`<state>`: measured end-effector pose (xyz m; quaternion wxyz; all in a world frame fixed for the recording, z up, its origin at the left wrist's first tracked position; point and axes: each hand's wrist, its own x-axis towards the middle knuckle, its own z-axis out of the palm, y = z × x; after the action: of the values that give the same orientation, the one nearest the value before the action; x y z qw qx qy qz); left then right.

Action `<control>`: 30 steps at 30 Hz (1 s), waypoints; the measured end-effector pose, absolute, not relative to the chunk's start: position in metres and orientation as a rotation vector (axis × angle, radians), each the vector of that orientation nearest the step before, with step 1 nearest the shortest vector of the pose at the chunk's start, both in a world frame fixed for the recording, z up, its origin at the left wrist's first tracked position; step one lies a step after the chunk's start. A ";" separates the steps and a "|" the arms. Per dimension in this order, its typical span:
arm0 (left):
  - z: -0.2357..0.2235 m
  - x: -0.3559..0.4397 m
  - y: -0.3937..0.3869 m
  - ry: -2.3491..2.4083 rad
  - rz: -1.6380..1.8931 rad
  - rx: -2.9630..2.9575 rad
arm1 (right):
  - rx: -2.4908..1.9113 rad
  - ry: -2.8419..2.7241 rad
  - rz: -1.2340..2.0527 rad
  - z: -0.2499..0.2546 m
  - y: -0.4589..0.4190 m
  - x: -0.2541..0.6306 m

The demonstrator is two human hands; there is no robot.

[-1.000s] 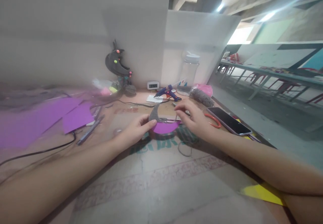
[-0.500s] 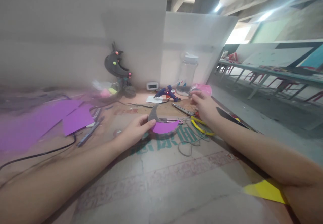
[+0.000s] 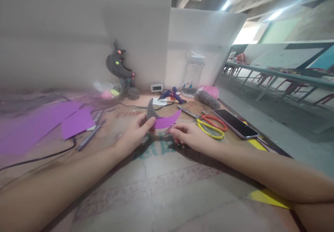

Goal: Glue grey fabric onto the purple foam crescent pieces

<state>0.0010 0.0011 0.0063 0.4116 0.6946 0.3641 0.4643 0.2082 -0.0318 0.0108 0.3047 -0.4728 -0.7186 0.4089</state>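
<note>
My left hand [image 3: 142, 127] is closed, thumb and fingers pinching a crescent-shaped piece of purple paper [image 3: 168, 120]. Its upper left part is covered in grey, yarn-like material [image 3: 151, 109]. My right hand [image 3: 189, 133] is closed close to the crescent's lower right edge, fingertips pinched; what sits between them is too small to make out. Just past that hand lie scissors with yellow and red-orange handles [image 3: 211, 131], blades pointing away to the left. A bundle of grey yarn [image 3: 208, 99] rests farther back on the table.
A blue glue gun [image 3: 172, 94] stands by a small digital clock [image 3: 157, 87] and a clear bottle [image 3: 194, 73]. A phone [image 3: 236, 124] lies at the right edge. Purple sheets [image 3: 78, 122] and a pen [image 3: 91, 135] lie left. A dark crescent ornament [image 3: 118, 64] stands behind.
My right hand has come from beside the yarn bundle toward me and left, to the crescent, uncovering the bundle, phone and red-orange handle. The left hand has raised and tilted the crescent slightly.
</note>
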 end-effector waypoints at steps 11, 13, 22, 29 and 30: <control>0.003 0.002 -0.012 0.927 1.021 1.967 | -1.250 -1.756 1.191 0.004 -0.027 0.202; 0.003 0.003 -0.010 0.919 1.024 1.949 | -1.242 -1.764 1.221 0.004 -0.028 0.202; 0.003 0.002 -0.004 0.905 1.124 1.825 | -1.274 -1.821 1.222 0.005 -0.026 0.205; 0.004 0.001 0.004 0.989 1.184 1.743 | -1.196 -1.809 1.304 -0.003 -0.023 0.209; 0.004 0.001 0.004 0.995 1.172 1.736 | -1.179 -1.808 1.315 -0.003 -0.022 0.209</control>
<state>0.0008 0.0041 0.0045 0.3998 0.6860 0.3934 0.4634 0.2092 -0.0224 -0.0031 0.3022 -0.4448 -0.6818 0.4960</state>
